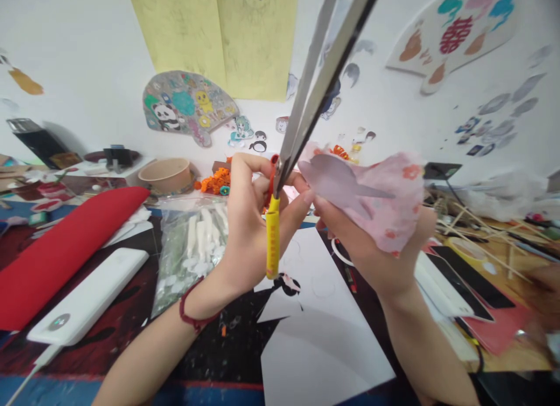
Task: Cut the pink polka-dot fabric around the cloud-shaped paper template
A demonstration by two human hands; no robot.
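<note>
Scissors with yellow-wrapped handles hang from my left hand, their blades pointing up toward the camera and slightly parted. The fingertips of my left hand meet those of my right hand near the middle of the view. Between finger and thumb, my right hand holds a pale mauve cutout with narrow points. Behind it, a thin pink sheet with red flower prints lies against the same hand. Below both hands are white papers with faint outlines and a small black-and-pink piece.
On the left are a red case, a white power bank and a clear bag. A round bowl stands behind. Thin sticks, phones and another person's hand are at the right.
</note>
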